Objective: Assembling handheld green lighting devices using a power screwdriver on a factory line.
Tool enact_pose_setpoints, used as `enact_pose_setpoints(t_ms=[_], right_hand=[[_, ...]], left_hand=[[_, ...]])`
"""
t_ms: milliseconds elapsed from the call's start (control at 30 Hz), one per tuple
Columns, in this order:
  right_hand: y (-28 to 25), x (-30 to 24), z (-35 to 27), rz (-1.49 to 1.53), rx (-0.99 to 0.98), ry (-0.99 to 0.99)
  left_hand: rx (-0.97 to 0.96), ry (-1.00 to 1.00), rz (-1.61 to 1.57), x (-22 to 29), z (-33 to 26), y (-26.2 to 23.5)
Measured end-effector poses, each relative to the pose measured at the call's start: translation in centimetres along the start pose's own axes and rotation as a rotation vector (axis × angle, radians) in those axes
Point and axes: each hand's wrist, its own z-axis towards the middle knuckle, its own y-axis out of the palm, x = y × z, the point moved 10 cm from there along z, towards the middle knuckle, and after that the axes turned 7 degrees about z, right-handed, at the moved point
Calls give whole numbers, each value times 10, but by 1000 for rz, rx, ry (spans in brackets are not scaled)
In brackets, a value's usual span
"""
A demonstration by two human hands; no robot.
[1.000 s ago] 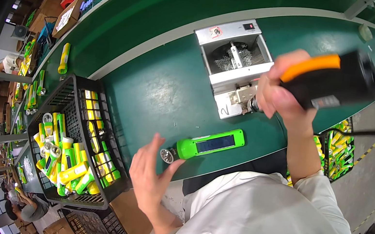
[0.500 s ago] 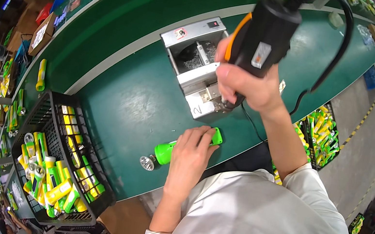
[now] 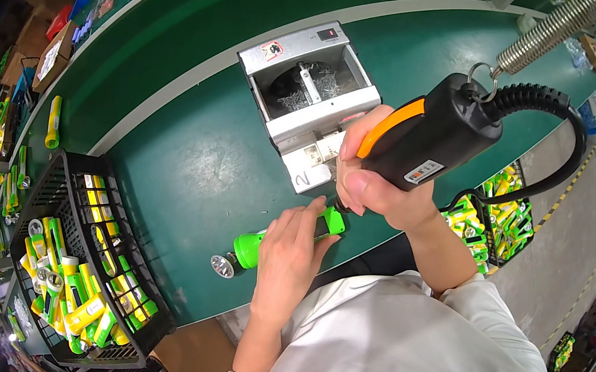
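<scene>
My right hand (image 3: pixel 384 180) is wrapped round a black and orange electric screwdriver (image 3: pixel 442 135), which hangs from a coiled metal spring (image 3: pixel 547 38). Its tip points down at the tail end of a green flashlight (image 3: pixel 249 248); whether it touches is hard to make out beside my fingers. The flashlight lies on the green table, with its silver reflector head (image 3: pixel 223 264) sticking out loose at the left end. My left hand (image 3: pixel 291 251) grips the flashlight's body from above, hiding its middle. Just beyond stands a grey screw feeder (image 3: pixel 256 55) with loose screws inside.
At the left, a black plastic crate (image 3: pixel 164 317) holds several yellow and green flashlights. Another crate (image 3: pixel 527 242) of them stands low at the right. A yellow flashlight (image 3: pixel 54 122) stands near the left crate. A black cable (image 3: pixel 578 152) loops from the screwdriver's top.
My right hand has brought the screwdriver down from beside the screw feeder to the flashlight's tail end. My left hand stays on the flashlight.
</scene>
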Motion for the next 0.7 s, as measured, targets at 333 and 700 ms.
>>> enact_pose_setpoints(t_ms=[333,700], right_hand=[[-1,5,-19,-154,37,59],[13,15,-33,-137,-57,93]], left_hand=[[-29,3,41,9,2,-6],[56,24,35,10,-9,-17]])
